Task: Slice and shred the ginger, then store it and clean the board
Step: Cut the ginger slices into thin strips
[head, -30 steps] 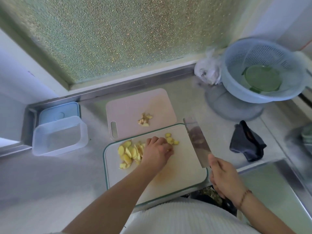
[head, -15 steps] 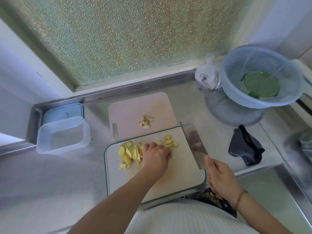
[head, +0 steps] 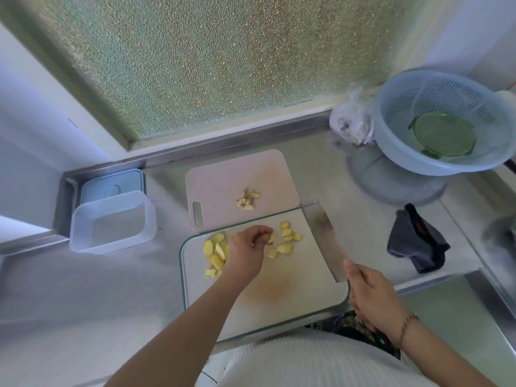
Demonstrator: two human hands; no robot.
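Yellow ginger slices (head: 215,251) lie in a heap on the far left of the green-edged cutting board (head: 279,289), with a few more slices (head: 287,238) to their right. My left hand (head: 247,248) hovers between the two groups, fingers curled, pinching a ginger slice (head: 270,238) at its fingertips. My right hand (head: 371,294) grips the handle of a cleaver (head: 325,241) whose blade lies along the board's right edge. A second, pinkish board (head: 223,185) behind carries ginger scraps (head: 247,199).
An open clear plastic container (head: 111,222) stands at the left with its blue lid (head: 111,185) behind it. A blue colander (head: 444,121) holding a green lid sits at the back right, beside a plastic bag (head: 350,121). A dark cloth (head: 416,241) lies right of the cleaver.
My left hand has lifted off the ginger heap and its fingers now pinch a slice. More slices show to its right. The cleaver has hardly moved.
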